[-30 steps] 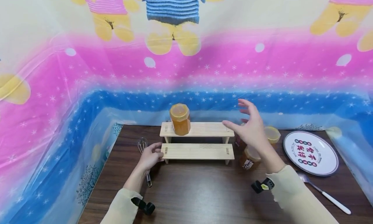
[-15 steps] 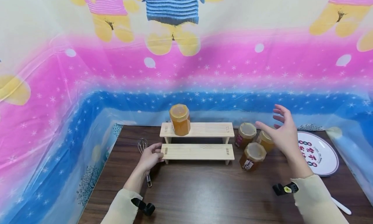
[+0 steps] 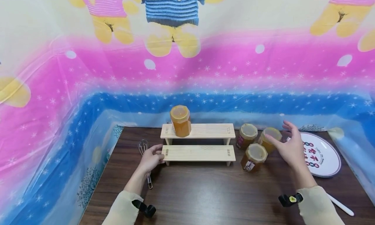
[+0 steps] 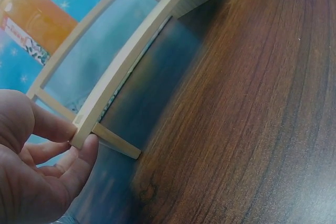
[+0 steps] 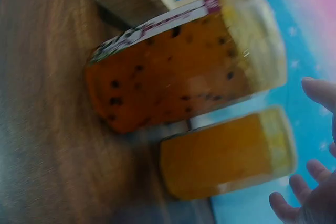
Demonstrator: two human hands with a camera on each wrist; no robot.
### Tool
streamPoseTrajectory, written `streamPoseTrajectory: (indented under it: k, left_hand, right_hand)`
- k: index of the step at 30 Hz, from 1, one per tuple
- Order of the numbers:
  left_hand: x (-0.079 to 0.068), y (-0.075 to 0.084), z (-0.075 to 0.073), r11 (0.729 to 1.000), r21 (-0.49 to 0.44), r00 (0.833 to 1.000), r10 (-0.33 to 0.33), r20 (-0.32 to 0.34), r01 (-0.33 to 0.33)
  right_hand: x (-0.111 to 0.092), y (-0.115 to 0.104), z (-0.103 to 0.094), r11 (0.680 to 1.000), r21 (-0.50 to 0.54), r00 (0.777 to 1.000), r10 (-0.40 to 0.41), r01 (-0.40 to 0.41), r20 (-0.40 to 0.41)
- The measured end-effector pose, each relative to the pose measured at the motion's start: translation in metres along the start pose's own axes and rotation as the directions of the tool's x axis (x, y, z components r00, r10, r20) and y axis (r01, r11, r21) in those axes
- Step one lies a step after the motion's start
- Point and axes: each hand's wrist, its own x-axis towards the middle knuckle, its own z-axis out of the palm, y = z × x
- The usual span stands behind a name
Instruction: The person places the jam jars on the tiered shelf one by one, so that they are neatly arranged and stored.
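In the head view, a two-tier wooden shelf (image 3: 199, 152) stands at the back of the table. My left hand (image 3: 150, 159) pinches the left end of its lower board between thumb and fingers, as the left wrist view confirms. One jar of amber jam (image 3: 182, 125) sits upright at the left of the upper board. Right of the shelf stand three more jars: a rear-left one (image 3: 247, 137), a front one (image 3: 254, 157) and a rear-right one (image 3: 267, 143). My right hand (image 3: 293, 150) hovers spread beside the rear-right jar; contact cannot be made out.
A whisk (image 3: 143, 146) lies left of the shelf, partly behind my left hand. To the right are a white plate (image 3: 326, 156) with printed characters and a white-handled utensil (image 3: 341, 205), partly covered by my sleeve. A patterned cloth (image 3: 205, 104) hangs behind the table.
My right hand has moved right from above the shelf's end, past the jars, then lowered beside the rear-right one. My left hand stays on the shelf.
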Motion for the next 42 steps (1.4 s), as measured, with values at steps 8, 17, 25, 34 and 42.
streamPoseTrajectory:
  k: [8, 17, 25, 34, 42]
  left_hand:
    - [0.000, 0.000, -0.001, 1.000, 0.004, 1.000, -0.002, 0.003, 0.002]
    - [-0.002, 0.001, -0.001, 1.000, 0.007, 1.000, -0.002, 0.010, 0.002]
    - [-0.004, 0.004, -0.002, 1.000, 0.001, 1.000, 0.006, 0.016, -0.006]
    - [-0.006, 0.006, -0.002, 1.000, -0.004, 1.000, 0.013, 0.018, -0.013]
    - [-0.004, 0.005, -0.002, 1.000, 0.007, 1.000, 0.010, 0.016, -0.010]
  right_hand:
    - [-0.005, 0.030, 0.013, 0.999, -0.009, 0.998, 0.054, -0.054, 0.030]
    - [-0.008, 0.061, 0.031, 0.991, 0.065, 0.992, 0.111, -0.115, 0.057]
    - [-0.011, 0.078, 0.041, 0.990, 0.098, 0.995, 0.102, -0.103, 0.015]
    - [-0.009, 0.078, 0.039, 0.985, 0.122, 0.993, 0.117, -0.120, 0.036]
    - [-0.007, 0.077, 0.038, 0.984, 0.127, 0.992, 0.121, -0.125, 0.037]
